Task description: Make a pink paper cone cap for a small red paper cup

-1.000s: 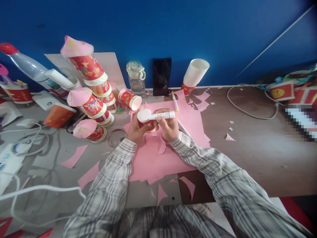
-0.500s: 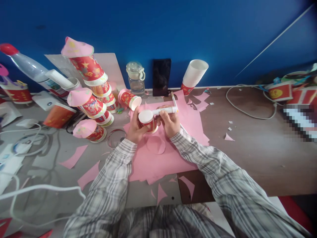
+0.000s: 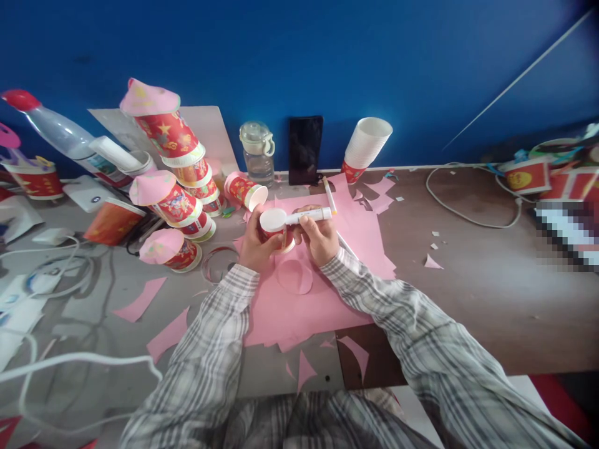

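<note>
As our eyes start at the far left, we find a red cup [image 3: 40,182] holding purple-handled items, and beside it a red-capped bottle [image 3: 60,130] that appears tilted. Below these, white cables [image 3: 84,357] curl across the grey part of the desk. Next we come to three red-patterned cup figures with pink paper tops: a tall tower [image 3: 168,134], a shorter one [image 3: 173,202] in front of it, and a low one [image 3: 180,254] nearest us. Pink scraps [image 3: 140,299] lie below them. Further right, a patterned cup [image 3: 241,189] rests on its side, its mouth facing right, in front of a lidded clear jug [image 3: 257,153].

Near the middle, we see the left hand [image 3: 255,246] wrapped around a small red cup [image 3: 273,219], its white round end turned up, above a pink sheet [image 3: 322,308]. The right hand [image 3: 322,243] grips a white marker [image 3: 322,214] between thumb and fingers, its left end at the edge of that white round end; we cannot tell whether they touch. Below the hands lies a pink paper disc [image 3: 294,276]. Behind them, a black phone [image 3: 306,149] leans against the blue wall.

To the right, we note a second marker [image 3: 330,195] on the pink paper, then a stack of cups [image 3: 367,146], and finally a looped cable [image 3: 472,215] near red containers [image 3: 526,174].
</note>
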{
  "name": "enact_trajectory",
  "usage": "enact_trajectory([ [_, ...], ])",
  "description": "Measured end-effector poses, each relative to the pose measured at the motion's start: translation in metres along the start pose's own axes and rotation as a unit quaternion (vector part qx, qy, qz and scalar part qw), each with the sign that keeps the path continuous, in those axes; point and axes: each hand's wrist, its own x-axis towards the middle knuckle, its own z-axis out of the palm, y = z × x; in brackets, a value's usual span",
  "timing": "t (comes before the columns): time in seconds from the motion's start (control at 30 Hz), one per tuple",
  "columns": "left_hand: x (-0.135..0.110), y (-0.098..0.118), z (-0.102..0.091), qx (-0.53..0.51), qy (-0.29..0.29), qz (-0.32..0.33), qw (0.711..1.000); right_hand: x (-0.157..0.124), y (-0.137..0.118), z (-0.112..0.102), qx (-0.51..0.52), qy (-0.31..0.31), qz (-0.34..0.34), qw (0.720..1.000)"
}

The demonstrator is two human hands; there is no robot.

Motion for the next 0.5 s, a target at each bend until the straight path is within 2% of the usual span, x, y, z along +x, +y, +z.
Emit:
enact_trajectory([
  [0.13,0.000,-0.002,0.002,-0.048,0.017,-0.005,0.999,0.002,0.001,0.000,0.010,0.026,0.004,1.000],
  [0.3,-0.002,0.001,0.003,-0.048,0.008,-0.016,0.999,-0.003,0.003,0.001,-0.022,0.005,-0.006,1.000],
  [0.4,-0.002,0.007,0.005,-0.012,-0.012,-0.018,1.000,-0.002,0.004,0.002,-0.027,0.033,-0.004,0.999],
  [0.5,-0.002,0.011,0.006,0.056,0.010,-0.015,0.998,0.000,0.003,0.001,-0.024,0.019,-0.002,1.000],
])
